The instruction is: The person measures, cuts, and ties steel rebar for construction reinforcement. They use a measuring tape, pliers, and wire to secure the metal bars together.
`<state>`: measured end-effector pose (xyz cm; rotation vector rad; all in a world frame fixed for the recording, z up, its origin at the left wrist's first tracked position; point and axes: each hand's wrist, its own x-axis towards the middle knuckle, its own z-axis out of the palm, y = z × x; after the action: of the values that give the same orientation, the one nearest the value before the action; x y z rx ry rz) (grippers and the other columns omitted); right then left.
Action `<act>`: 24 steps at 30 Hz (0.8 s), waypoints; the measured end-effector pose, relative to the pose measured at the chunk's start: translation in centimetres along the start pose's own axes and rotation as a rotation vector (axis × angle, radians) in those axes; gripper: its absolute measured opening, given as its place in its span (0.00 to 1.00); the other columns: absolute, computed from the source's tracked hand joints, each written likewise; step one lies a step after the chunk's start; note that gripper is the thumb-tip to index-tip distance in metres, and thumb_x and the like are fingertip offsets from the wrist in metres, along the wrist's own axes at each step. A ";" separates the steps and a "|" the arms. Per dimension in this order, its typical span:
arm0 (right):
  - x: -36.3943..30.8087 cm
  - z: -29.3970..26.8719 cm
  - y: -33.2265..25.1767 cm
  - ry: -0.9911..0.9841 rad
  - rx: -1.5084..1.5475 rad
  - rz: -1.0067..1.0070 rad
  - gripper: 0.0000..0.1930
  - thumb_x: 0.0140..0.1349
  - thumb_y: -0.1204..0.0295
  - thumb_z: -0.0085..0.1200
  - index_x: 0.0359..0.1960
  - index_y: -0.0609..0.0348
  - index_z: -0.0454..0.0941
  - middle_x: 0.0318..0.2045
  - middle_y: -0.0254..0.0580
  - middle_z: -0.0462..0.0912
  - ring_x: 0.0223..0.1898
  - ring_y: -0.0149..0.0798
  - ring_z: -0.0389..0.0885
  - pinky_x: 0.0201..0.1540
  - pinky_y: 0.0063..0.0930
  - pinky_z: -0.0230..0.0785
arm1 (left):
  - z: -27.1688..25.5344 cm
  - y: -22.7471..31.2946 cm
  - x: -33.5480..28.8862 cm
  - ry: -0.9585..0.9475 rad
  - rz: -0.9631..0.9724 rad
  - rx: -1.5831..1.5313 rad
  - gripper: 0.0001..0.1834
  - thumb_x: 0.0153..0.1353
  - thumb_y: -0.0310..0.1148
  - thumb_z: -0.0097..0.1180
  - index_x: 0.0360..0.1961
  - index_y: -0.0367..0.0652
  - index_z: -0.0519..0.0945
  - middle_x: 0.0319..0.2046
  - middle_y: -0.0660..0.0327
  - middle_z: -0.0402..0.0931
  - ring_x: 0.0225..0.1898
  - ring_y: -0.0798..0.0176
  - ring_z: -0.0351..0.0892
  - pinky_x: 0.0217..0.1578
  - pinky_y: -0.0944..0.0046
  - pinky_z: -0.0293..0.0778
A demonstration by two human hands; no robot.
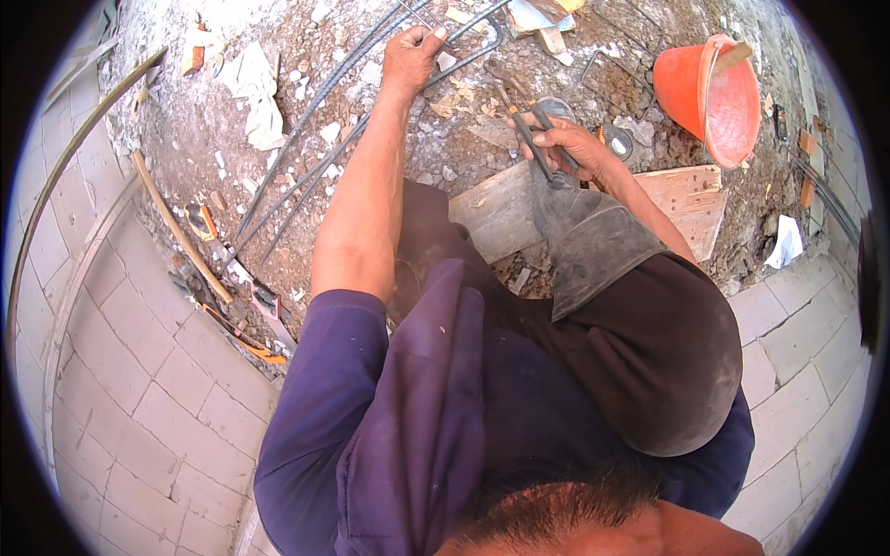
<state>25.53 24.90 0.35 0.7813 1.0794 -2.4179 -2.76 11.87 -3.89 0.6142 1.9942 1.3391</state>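
Observation:
My left hand [413, 60] is closed at the top centre, thumb and fingers gripping a steel bar among the ridged reinforcing bars [357, 125]. These bars run slanting from the top of the view down to the left, over the rubble. One has a hooked end to the right of that hand. Right of centre, my right hand [570, 148] is wrapped round the dark handles of pincers [530, 134]. Their narrow, rust-coloured arms point up and left, toward the bars. The jaws lie above the dirt; whether they touch anything I cannot tell.
An orange-red bucket [681, 88] lies tipped at the upper right, with a wooden handle in it. Wooden boards [681, 199] lie beneath my right arm. At left are a wooden stick [176, 222] and a handsaw [269, 306]. Grey paving [158, 389] borders the rubble.

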 end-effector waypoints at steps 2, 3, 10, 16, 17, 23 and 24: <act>-0.8 -1.2 0.5 -0.043 -0.005 -0.042 0.32 0.60 0.64 0.56 0.67 0.59 0.68 0.32 0.36 0.82 0.21 0.20 0.70 0.21 0.14 0.60 | 1.2 2.3 -1.0 0.149 0.056 0.240 0.17 0.65 0.42 0.62 0.25 0.41 0.81 0.25 0.65 0.78 0.26 0.73 0.70 0.29 0.68 0.67; -1.1 -1.0 0.1 -0.044 -0.006 -0.045 0.32 0.59 0.64 0.57 0.66 0.61 0.69 0.31 0.37 0.82 0.19 0.21 0.70 0.20 0.14 0.61 | 1.5 3.6 -2.1 0.230 0.086 0.364 0.16 0.65 0.41 0.62 0.26 0.40 0.82 0.27 0.64 0.79 0.27 0.72 0.71 0.31 0.67 0.69; -3.2 0.2 -0.8 -0.176 0.132 -0.069 0.35 0.57 0.64 0.56 0.66 0.67 0.67 0.29 0.44 0.81 0.16 0.21 0.68 0.15 0.14 0.58 | 7.6 6.1 -10.2 0.361 -0.045 -0.293 0.12 0.67 0.32 0.56 0.46 0.34 0.81 0.45 0.56 0.82 0.41 0.63 0.79 0.42 0.64 0.74; -3.8 -0.1 -1.2 -0.218 0.216 -0.068 0.41 0.53 0.67 0.57 0.71 0.68 0.60 0.40 0.55 0.85 0.24 0.28 0.80 0.26 0.19 0.74 | 9.8 5.7 -9.7 -0.083 -0.309 -0.583 0.12 0.72 0.31 0.49 0.45 0.36 0.83 0.35 0.60 0.85 0.35 0.69 0.80 0.36 0.67 0.75; -4.2 0.0 -1.2 -0.165 0.214 -0.079 0.42 0.53 0.67 0.57 0.71 0.68 0.59 0.41 0.56 0.85 0.27 0.30 0.82 0.31 0.21 0.76 | 9.8 5.0 -9.5 -0.093 -0.278 -0.431 0.13 0.72 0.32 0.48 0.44 0.36 0.83 0.33 0.60 0.85 0.35 0.69 0.81 0.35 0.67 0.75; -4.5 -2.6 -3.8 -0.159 -0.258 0.004 0.36 0.55 0.68 0.56 0.69 0.61 0.67 0.40 0.45 0.86 0.39 0.36 0.84 0.46 0.29 0.77 | 7.7 4.3 -10.8 0.057 -0.162 0.402 0.12 0.66 0.40 0.55 0.40 0.45 0.86 0.33 0.48 0.84 0.37 0.43 0.82 0.42 0.49 0.74; -4.3 -2.5 -4.5 -0.118 -0.346 0.020 0.31 0.56 0.71 0.54 0.66 0.58 0.73 0.35 0.39 0.86 0.36 0.33 0.82 0.43 0.28 0.75 | 7.3 4.4 -11.2 0.067 -0.159 0.473 0.13 0.66 0.39 0.54 0.40 0.43 0.86 0.33 0.48 0.83 0.36 0.44 0.82 0.42 0.50 0.74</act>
<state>27.22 30.21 4.12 0.5242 1.3824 -2.1450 10.37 10.36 1.14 0.6077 2.3796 0.8030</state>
